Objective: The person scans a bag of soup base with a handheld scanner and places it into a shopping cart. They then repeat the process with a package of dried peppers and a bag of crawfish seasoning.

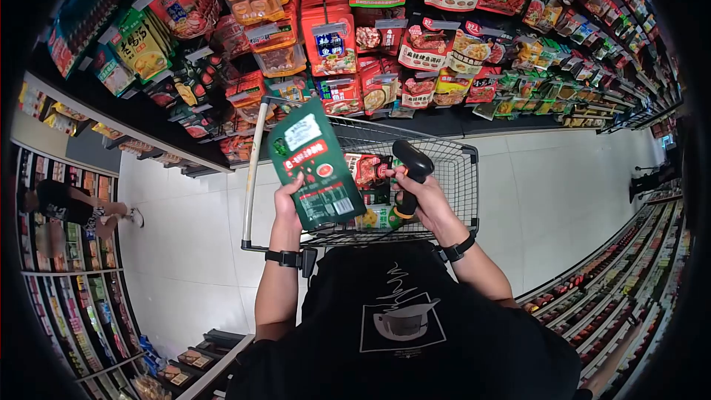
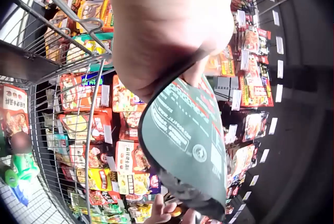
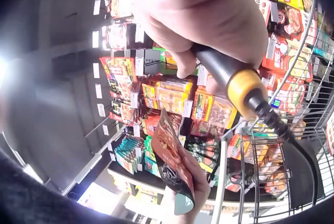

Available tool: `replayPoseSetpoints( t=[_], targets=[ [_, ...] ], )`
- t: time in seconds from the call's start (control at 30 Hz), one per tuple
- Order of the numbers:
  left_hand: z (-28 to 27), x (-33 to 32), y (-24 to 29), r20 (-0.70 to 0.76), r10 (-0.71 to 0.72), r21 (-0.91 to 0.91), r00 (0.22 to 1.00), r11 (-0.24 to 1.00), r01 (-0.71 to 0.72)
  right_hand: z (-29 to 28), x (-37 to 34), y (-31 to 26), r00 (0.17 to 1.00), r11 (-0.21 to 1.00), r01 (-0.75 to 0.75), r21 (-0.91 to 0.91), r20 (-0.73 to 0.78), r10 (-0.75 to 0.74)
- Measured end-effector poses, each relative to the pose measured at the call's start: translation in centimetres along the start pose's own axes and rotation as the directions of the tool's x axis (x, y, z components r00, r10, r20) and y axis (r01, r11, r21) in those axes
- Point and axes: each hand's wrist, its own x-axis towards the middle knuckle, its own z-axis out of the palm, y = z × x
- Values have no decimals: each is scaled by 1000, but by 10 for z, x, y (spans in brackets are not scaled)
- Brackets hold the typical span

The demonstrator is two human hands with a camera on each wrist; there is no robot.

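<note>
A green seasoning pouch [image 1: 315, 167] is held over the left part of the cart, its printed side with a barcode facing up; my left hand [image 1: 289, 204] grips its lower left edge. In the left wrist view the pouch [image 2: 188, 135] bends below the left hand [image 2: 172, 31]. My right hand [image 1: 424, 196] is wrapped round the handle of a black and yellow scanner [image 1: 412, 161], just right of the pouch. The right wrist view shows the scanner's yellow ring and cable [image 3: 245, 91] under the right hand [image 3: 198, 20].
Beneath both hands is a wire shopping cart [image 1: 455, 150] with several packets in it. Racks of hanging food pouches [image 1: 429, 44] stand beyond it. Shelves line both sides, and a person [image 1: 74, 204] is in the aisle at the left. Pale floor tiles [image 1: 185, 252] surround the cart.
</note>
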Motion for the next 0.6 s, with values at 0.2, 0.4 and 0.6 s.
replayPoseSetpoints(
  t=[0.2,0.4,0.6],
  targets=[
    [43,-4,-47,51,-103,273,993,958,85,-8,8,3,995,999,29,-21,92,-27],
    [64,-11,-47,82,-93,431,992,901,49,-12,8,-14,993,996,94,13,74,-94],
    [-38,-19,49,124,576,990,808,-123,-65,-23,9,-24,988,986,149,80,21,-152]
  ],
)
